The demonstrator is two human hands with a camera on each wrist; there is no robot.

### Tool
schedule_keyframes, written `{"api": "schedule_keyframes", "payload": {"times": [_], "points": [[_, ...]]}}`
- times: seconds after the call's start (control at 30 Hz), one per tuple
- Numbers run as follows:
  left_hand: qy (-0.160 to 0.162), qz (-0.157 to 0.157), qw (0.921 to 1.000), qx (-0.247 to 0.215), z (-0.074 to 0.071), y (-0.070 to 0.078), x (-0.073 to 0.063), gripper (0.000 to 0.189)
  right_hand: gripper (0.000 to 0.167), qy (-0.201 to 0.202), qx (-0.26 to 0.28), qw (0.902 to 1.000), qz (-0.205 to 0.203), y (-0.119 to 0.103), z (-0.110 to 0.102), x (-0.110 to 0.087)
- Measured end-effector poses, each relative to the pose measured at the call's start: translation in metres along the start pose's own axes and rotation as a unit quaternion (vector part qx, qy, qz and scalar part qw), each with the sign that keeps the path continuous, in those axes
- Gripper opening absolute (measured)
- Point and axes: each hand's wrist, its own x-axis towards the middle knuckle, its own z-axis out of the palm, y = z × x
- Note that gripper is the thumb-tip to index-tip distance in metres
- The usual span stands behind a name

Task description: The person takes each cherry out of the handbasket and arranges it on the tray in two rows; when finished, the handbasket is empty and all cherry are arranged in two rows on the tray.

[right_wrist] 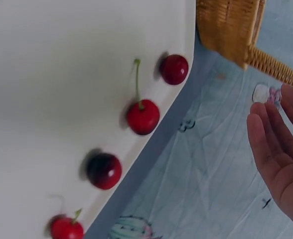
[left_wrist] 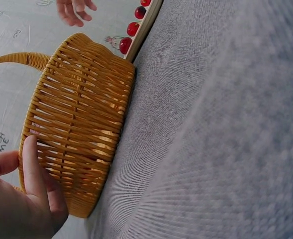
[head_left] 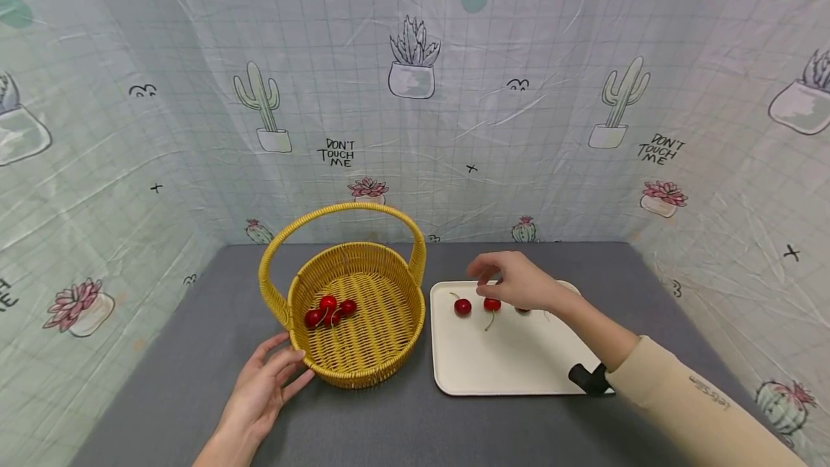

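My left hand (head_left: 264,385) rests its fingers on the near left side of a yellow wicker basket (head_left: 405,352); in the left wrist view, extended fingers (left_wrist: 33,162) touch the woven wall. Several red cherries (head_left: 328,303) lie together in the left part of the basket. Over the back of a white tray (head_left: 493,370), my right hand (head_left: 515,278) hovers with loosely bent fingers and nothing seen between them. Below it, a row of cherries sits along the tray's far edge, among them a stemmed one (right_wrist: 143,117) and a darker one (right_wrist: 104,170).
The basket's tall arched handle (head_left: 344,206) stands upright above the rim. A grey cloth (head_left: 382,424) covers the table. Behind and at both sides hangs a curtain (head_left: 454,186) printed with cacti.
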Motion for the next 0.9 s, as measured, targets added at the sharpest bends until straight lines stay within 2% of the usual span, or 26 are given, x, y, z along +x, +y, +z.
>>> {"api": "schedule_keyframes", "payload": {"times": [0.43, 0.7, 0.9], "points": [[-0.003, -0.003, 1.0000, 0.004, 0.000, 0.001, 0.000, 0.067, 0.023, -0.088, 0.046, 0.9933, -0.058, -0.040, 0.030, 0.036], [-0.002, -0.005, 1.0000, 0.004, 0.000, 0.002, 0.000, 0.064, 0.026, -0.076, 0.012, 0.9901, -0.118, -0.062, 0.057, 0.057], [-0.002, -0.007, 0.9999, 0.009, 0.000, 0.002, 0.000, 0.067, 0.026, -0.085, 0.008, 0.9878, -0.131, -0.069, 0.078, 0.075]]}}
